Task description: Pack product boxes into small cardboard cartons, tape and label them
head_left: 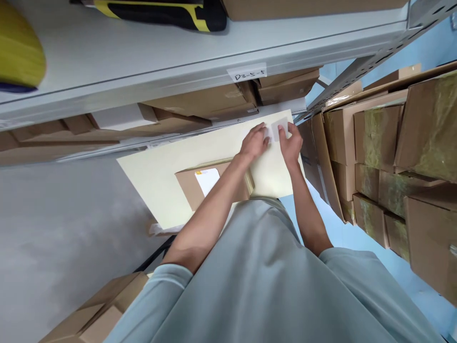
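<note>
A cream-coloured board [160,174] lies in front of my body, below the shelf edge. Over its right part, my right hand [292,144] pinches a small greyish translucent slip [277,128] between thumb and fingers. Just left of it, my left hand [254,142] has its fingers curled at a small whitish slip [270,135], partly covered by the fingertips. On the board under my left forearm rests a flat brown cardboard box [187,186] bearing a white label [207,180]; my arm hides part of it.
Above runs a grey metal shelf [143,62] marked D3-5-5, holding a black-and-yellow utility knife [167,13] and a yellow roll-like object [17,47]. Cartons [203,102] fill the shelf below. Taped boxes [378,138] are stacked at the right; another carton [96,309] stands lower left.
</note>
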Demonstrator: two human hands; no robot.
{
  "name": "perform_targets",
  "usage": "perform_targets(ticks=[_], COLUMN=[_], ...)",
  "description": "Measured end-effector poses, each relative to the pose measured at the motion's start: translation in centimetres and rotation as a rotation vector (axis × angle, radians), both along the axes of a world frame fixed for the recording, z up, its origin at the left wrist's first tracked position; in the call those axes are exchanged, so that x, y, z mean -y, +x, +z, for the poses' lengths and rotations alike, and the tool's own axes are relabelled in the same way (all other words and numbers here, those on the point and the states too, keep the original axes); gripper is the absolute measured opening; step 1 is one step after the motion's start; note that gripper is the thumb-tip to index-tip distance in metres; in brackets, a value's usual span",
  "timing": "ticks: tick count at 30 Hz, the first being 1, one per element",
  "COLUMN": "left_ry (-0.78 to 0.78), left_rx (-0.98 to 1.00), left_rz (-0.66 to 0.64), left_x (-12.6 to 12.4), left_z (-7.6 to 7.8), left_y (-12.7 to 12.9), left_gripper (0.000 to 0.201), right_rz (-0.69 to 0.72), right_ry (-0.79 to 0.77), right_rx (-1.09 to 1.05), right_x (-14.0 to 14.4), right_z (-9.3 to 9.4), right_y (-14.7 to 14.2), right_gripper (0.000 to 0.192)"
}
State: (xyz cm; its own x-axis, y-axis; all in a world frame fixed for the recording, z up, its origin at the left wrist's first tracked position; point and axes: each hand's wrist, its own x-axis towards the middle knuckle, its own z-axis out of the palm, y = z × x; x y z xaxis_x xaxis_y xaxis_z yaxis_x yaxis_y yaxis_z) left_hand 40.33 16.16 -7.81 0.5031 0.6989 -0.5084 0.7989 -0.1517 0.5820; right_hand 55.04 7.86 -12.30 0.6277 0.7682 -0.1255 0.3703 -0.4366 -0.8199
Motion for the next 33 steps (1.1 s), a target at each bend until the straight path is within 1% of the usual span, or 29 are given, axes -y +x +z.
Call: perform_targets(ticks=[2,4,6,9,14,18,22,25,27,30,33], left_ry=[-0.006,-0.013,0.003,0.024,-0.002,-0.032,-0.065,-0.076,-0.076,-0.069,-0.062], left_rx=[-0.117,-0.204,-0.259,-0.309,-0.329,-0.333,-0.301,-0.32,-0.335,-0.332,-0.333], left_rz=[-0.178,-0.286,-0.347,-0.403,-0.422,-0.391,-0.312,-0.333,-0.352,-0.359,-0.347], left_x=[0.6,1.1,1.3,1.4,1.2,1.1,1.1,1.1,1.2,1.5,1.8], left_z=[-0.7,-1.1,-1.2,-1.0,-1.0,-1.4,-1.7,-1.6,-1.5,-1.6,-2.0], left_y=[0.2,0.4,0.6,0.8,1.6,2.3,2.8,2.9,2.9,2.9,2.8], left_gripper=[0.066,0.075,0.081,0.085,0.091,0.092,0.094,0.097,0.097,0.096,0.097], right_rz=[-0.035,-0.057,-0.076,-0.1,-0.117,-0.114,-0.162,-0.177,-0.185,-0.214,-0.294], right_ry=[-0.017,-0.04,-0.067,-0.108,-0.162,-0.21,-0.182,-0.174,-0.188,-0.212,-0.2], right_rx=[0.01,0.02,0.018,0.015,0.041,0.059,0.056,0.093,0.108,0.081,0.078], right_x=[-0.1,0.0,0.2,0.5,0.7,0.7,1.2,2.2,3.2,4.7,6.2], right_z=[0.0,0.1,0.0,-0.4,-1.3,-2.1,-3.0,-3.3,-3.1,-2.3,-1.1], right_y=[1.2,2.0,2.4,2.6,2.7,3.0,3.5,3.9,4.2,4.3,4.0], right_gripper=[0.037,0.033,0.031,0.028,0.032,0.035,0.042,0.043,0.043,0.043,0.045])
